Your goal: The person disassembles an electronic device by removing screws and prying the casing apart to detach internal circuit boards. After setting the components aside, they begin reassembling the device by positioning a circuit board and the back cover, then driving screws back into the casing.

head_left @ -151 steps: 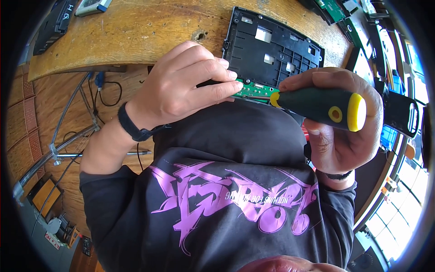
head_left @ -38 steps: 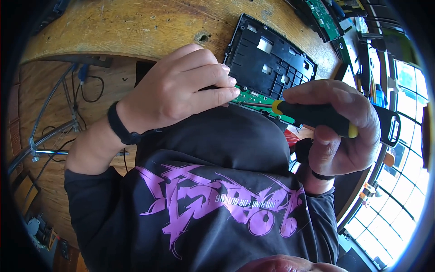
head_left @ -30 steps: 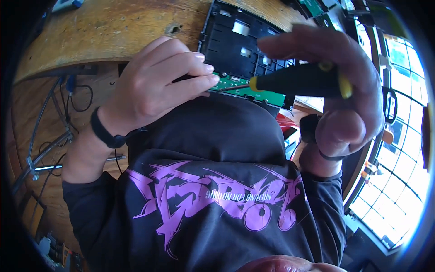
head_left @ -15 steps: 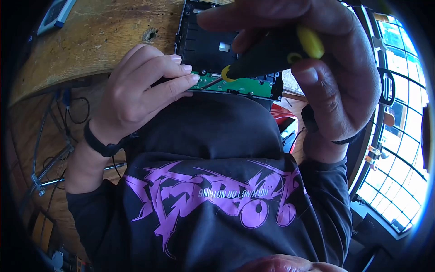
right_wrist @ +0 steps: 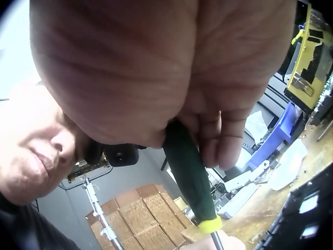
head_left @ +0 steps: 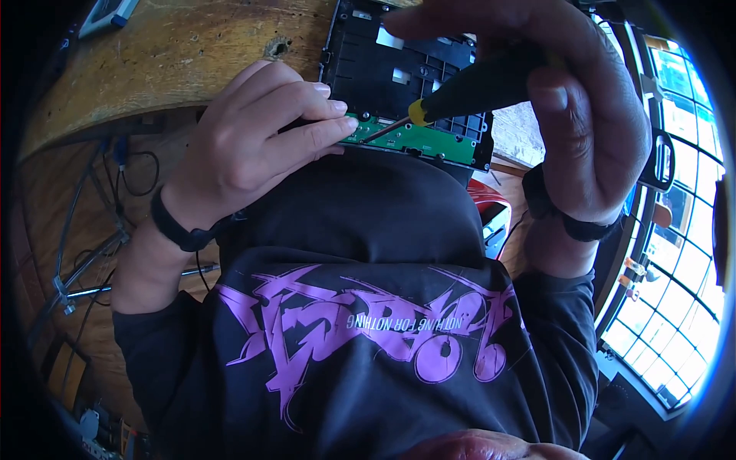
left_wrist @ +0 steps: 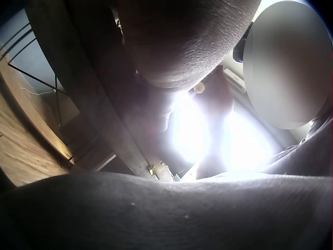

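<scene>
In the head view, my right hand holds a screwdriver with a dark green handle and yellow collar, thumb and fingers around the handle. Its metal shaft slants down to the left end of a green circuit board. The board runs along the near edge of a black plastic panel with rectangular openings. My left hand grips the near left corner of the panel and board, fingertips close by the screwdriver tip. In the right wrist view, the palm covers the top of the handle. The left wrist view is mostly skin and glare.
The panel lies at the front edge of a worn wooden table. A grey and blue device sits at the table's far left. Past the right hand are bright windows. A red object shows below the table edge.
My right hand has opened up, risen and regripped the screwdriver, whose handle now tilts up more steeply. The left hand keeps its hold on the corner. The head view has shifted.
</scene>
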Demonstrator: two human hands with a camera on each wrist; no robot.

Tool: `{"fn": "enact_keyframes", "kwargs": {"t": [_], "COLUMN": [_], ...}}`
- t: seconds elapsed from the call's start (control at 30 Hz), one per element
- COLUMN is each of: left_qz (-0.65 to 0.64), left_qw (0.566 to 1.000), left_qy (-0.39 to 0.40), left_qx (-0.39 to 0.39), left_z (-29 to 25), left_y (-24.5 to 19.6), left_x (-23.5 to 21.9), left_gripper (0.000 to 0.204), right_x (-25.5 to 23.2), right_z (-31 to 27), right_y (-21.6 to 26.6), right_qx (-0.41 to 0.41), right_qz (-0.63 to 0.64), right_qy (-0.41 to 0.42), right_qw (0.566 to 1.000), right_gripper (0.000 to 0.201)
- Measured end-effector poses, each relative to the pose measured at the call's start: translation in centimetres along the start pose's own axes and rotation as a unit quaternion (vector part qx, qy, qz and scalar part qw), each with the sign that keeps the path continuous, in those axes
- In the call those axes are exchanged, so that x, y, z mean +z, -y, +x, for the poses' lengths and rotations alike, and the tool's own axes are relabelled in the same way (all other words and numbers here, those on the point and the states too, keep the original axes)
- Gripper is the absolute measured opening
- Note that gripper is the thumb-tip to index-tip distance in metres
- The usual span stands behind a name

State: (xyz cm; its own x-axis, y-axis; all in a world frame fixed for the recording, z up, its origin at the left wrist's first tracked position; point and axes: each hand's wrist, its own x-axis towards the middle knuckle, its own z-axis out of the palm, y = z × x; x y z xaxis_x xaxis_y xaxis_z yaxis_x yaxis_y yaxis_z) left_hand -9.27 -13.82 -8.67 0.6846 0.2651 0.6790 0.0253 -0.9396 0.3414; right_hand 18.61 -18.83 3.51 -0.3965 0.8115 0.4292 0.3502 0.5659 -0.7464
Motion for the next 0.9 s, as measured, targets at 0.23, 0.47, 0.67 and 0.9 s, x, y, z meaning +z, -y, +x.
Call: {"fn": "enact_keyframes", "kwargs": {"t": [0.23,0.47,0.67,0.9], "left_qz": [-0.003,-0.004,-0.004,-0.001], "left_qw": [1.0,1.0,1.0,1.0], "left_qy": [0.006,-0.009,-0.011,-0.005], "left_qx": [-0.013,-0.005,-0.009,-0.006], "left_z": [0.0,0.0,0.0,-0.3], "left_y": [-0.1,-0.1,0.0,0.1], "left_x": [0.0,-0.1,-0.2,-0.1], "left_gripper": [0.045,0.044,0.043,0.044], "right_x": [1.7,1.1,0.8,2.3], "right_z": [0.2,-1.2,-1.1,-0.1], "right_y": [6.2,3.1,1.0,1.3], "right_qx": [0.074,0.088,0.032,0.015], "right_qz": [-0.088,0.021,0.053,0.23], "right_qy": [-0.018,-0.014,0.029,-0.041], "right_qw": [0.993,0.996,0.998,0.972], "right_gripper": [0.056,0.059,0.045,0.028]}}
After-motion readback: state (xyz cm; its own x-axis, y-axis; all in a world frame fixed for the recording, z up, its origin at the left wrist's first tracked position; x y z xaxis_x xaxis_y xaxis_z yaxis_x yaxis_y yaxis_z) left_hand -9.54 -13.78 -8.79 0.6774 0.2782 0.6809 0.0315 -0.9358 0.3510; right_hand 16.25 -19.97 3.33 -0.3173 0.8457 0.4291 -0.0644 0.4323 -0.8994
